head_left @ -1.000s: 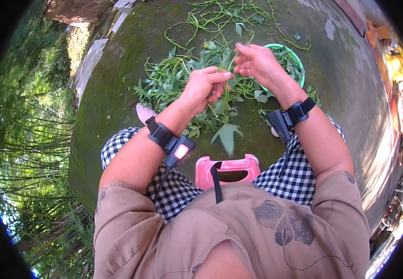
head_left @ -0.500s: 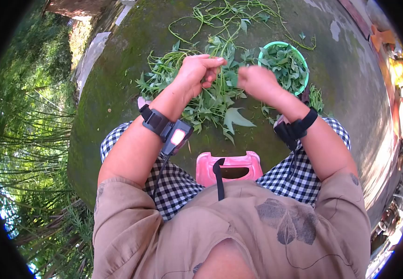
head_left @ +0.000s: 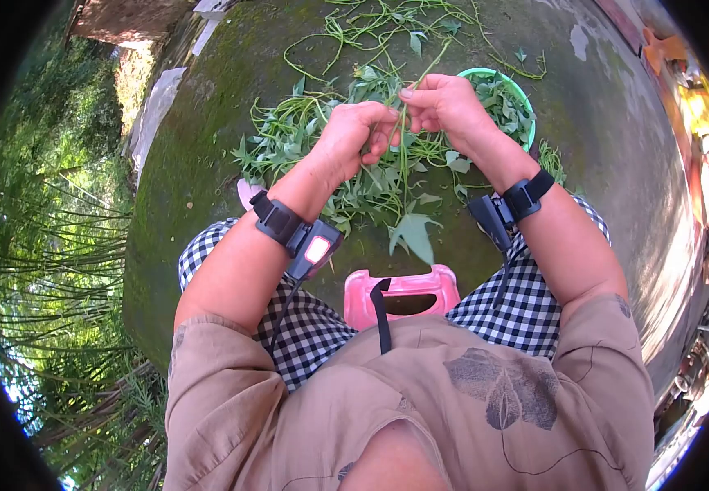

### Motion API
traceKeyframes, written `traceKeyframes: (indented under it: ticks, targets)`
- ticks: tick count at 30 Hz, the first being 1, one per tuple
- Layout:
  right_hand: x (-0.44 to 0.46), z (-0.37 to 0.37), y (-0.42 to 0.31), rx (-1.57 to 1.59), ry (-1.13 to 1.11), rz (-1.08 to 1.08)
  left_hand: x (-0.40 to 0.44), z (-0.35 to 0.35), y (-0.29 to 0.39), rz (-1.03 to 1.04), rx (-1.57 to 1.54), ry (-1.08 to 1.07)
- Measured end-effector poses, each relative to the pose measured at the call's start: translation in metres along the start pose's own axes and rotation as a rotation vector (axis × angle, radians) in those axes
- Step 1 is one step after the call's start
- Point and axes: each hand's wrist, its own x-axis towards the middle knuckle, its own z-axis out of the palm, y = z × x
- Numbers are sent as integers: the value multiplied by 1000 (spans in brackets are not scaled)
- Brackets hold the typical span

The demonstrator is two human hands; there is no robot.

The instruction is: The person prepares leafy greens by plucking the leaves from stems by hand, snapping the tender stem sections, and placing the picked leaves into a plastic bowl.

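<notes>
Both of my hands are closed on a green leafy stem (head_left: 404, 155) that crosses between them. My left hand (head_left: 360, 135) pinches it near thumb and fingertips. Just to the right, my right hand (head_left: 446, 108) pinches its upper part, with the stem's end sticking up past the fingers. A broad leaf (head_left: 415, 236) hangs low from the stem. Beneath my hands lies a pile of leafy vines (head_left: 285, 135). Beside my right hand is a green-rimmed basket (head_left: 529, 106) holding leaves, partly hidden by that hand.
Long bare stems (head_left: 362, 29) lie loose on the mossy ground (head_left: 182, 196) beyond the pile. A pink plastic stool (head_left: 359, 299) stands between my knees. More greenery (head_left: 551, 162) lies below the basket. Plants grow on the left.
My right hand was blurred and apart from my left hand half a second ago; now it is back close beside it, on the stem. My left hand stays nearly in place.
</notes>
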Motion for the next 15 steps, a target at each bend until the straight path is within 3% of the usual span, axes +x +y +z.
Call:
traceKeyframes:
  ticks: [5,11,15]
  targets:
    - [-9,3,-5,-98,-36,-71,3,4,-6,100,123,13]
    - [-15,4,-8,-137,-108,-91,3,7,-14,166,5,96]
    - [-18,8,1,-156,-117,-167,13,2,-18,43,-96,177]
